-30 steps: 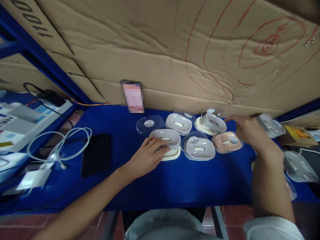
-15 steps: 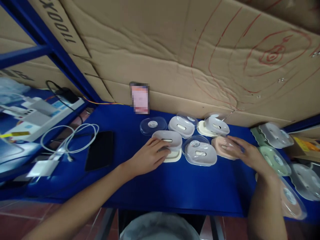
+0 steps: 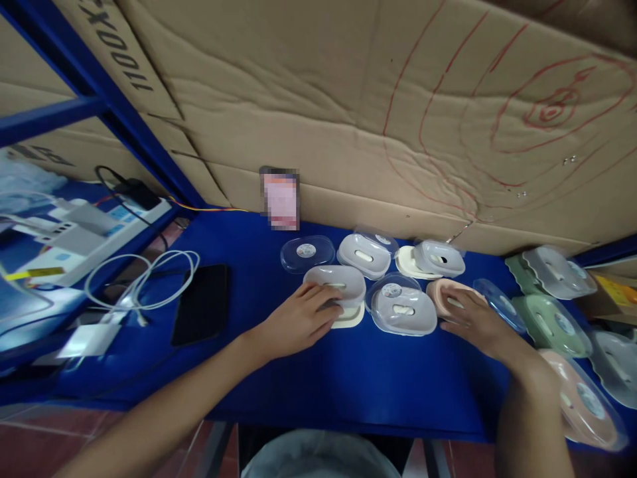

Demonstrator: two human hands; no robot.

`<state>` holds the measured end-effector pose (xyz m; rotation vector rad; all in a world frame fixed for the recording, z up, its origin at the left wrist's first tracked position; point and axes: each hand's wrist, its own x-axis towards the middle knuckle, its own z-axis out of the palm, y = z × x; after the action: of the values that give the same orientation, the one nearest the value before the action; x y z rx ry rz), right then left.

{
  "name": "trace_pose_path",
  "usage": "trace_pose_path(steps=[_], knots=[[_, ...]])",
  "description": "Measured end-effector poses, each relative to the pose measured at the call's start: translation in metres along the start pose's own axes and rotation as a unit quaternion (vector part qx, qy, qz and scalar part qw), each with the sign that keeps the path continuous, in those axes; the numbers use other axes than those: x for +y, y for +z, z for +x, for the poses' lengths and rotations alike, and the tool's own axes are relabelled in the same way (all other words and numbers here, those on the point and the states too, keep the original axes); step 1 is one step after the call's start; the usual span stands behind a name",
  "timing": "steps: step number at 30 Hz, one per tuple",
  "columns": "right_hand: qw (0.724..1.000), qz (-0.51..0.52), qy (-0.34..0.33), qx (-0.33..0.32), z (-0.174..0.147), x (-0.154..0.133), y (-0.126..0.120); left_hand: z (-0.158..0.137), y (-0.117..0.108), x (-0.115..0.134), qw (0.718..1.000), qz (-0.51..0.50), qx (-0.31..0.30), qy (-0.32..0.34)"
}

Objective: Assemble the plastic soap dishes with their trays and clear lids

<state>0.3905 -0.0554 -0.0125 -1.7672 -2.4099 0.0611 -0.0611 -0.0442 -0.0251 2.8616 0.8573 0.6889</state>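
Observation:
My left hand (image 3: pixel 302 320) has its fingers curled over the front rim of a white oval soap dish (image 3: pixel 351 279), which sits partly on a cream base (image 3: pixel 351 317). My right hand (image 3: pixel 480 325) reaches over a peach soap dish (image 3: pixel 438 295), fingers on top and thumb at its near side. Just right of that dish lies a clear lid (image 3: pixel 502 307). Between my hands is another white dish (image 3: pixel 415 318) overlapping a clear lid with a round label (image 3: pixel 391 291). Behind stand a white dish (image 3: pixel 358 260) and a white dish (image 3: pixel 448 262) beside a cream base (image 3: pixel 411 263).
A loose clear lid (image 3: pixel 293 259) lies at back left. Green (image 3: pixel 540 325) and peach (image 3: pixel 572 405) dishes with clear lids line the right side. On the left are a dark tablet or phone (image 3: pixel 200 305), a white cable (image 3: pixel 142 305) and a power strip (image 3: pixel 114 232). Cardboard (image 3: pixel 338 146) walls the back.
My right hand has shifted over the peach dish, and the clear lid to its right now shows uncovered. My left hand stays at the white dish. The view has moved slightly.

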Motion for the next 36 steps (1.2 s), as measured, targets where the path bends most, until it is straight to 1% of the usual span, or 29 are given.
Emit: trace_pose_path(steps=[3, 6, 9, 11, 13, 15, 16, 18, 20, 23, 26, 28, 30, 31, 33, 36], knots=[[0.999, 0.04, -0.004, -0.021, 0.001, 0.003, 0.003, 0.0, -0.001, 0.001, 1.0, 0.001, -0.001, 0.003], [0.996, 0.077, 0.023, -0.032, 0.004, 0.001, -0.002, -0.001, -0.001, 0.001, 1.0, 0.002, -0.004, 0.004], [0.996, 0.071, 0.047, -0.027, 0.008, -0.002, -0.006, -0.002, 0.001, 0.0, 1.0, 0.006, -0.009, -0.002], [0.998, 0.035, 0.054, -0.003, 0.009, -0.005, -0.006, -0.002, 0.003, 0.0, 1.0, 0.011, -0.011, -0.015], [0.996, -0.036, 0.07, 0.029, 0.01, -0.013, -0.005, -0.001, 0.004, 0.0, 0.999, 0.014, -0.011, -0.032], [0.989, -0.111, 0.076, 0.064, 0.01, -0.027, -0.006, -0.001, 0.005, 0.001, 0.999, 0.015, -0.011, -0.041], [0.985, -0.136, 0.067, 0.08, 0.01, -0.036, -0.007, 0.0, 0.005, 0.002, 0.999, 0.016, -0.01, -0.04], [0.982, -0.155, 0.038, 0.101, 0.012, -0.054, -0.008, 0.0, 0.004, 0.003, 0.999, 0.014, -0.012, -0.032], [0.984, -0.15, 0.016, 0.1, 0.015, -0.066, -0.008, 0.0, 0.004, 0.005, 0.999, 0.003, -0.019, -0.028], [0.986, -0.141, 0.01, 0.085, 0.019, -0.072, -0.005, -0.001, 0.003, 0.006, 0.999, -0.014, -0.03, -0.03], [0.993, -0.084, -0.031, 0.077, 0.019, -0.074, -0.003, -0.002, 0.004, 0.006, 0.998, -0.021, -0.05, -0.031], [0.995, -0.014, -0.085, 0.042, 0.018, -0.082, -0.003, -0.002, 0.004, 0.006, 0.997, -0.013, -0.062, -0.032], [0.99, 0.041, -0.135, -0.004, 0.018, -0.092, -0.002, -0.001, 0.003, 0.005, 0.998, -0.01, -0.062, -0.031], [0.987, 0.056, -0.152, -0.017, 0.018, -0.097, 0.0, -0.001, 0.003, 0.005, 0.998, -0.013, -0.059, -0.03], [0.984, 0.065, -0.164, -0.012, 0.02, -0.104, 0.003, -0.001, 0.002, 0.005, 0.998, -0.022, -0.053, -0.026], [0.987, 0.064, -0.146, 0.028, 0.024, -0.104, 0.009, 0.0, 0.002, 0.005, 0.997, -0.038, -0.058, -0.017]])
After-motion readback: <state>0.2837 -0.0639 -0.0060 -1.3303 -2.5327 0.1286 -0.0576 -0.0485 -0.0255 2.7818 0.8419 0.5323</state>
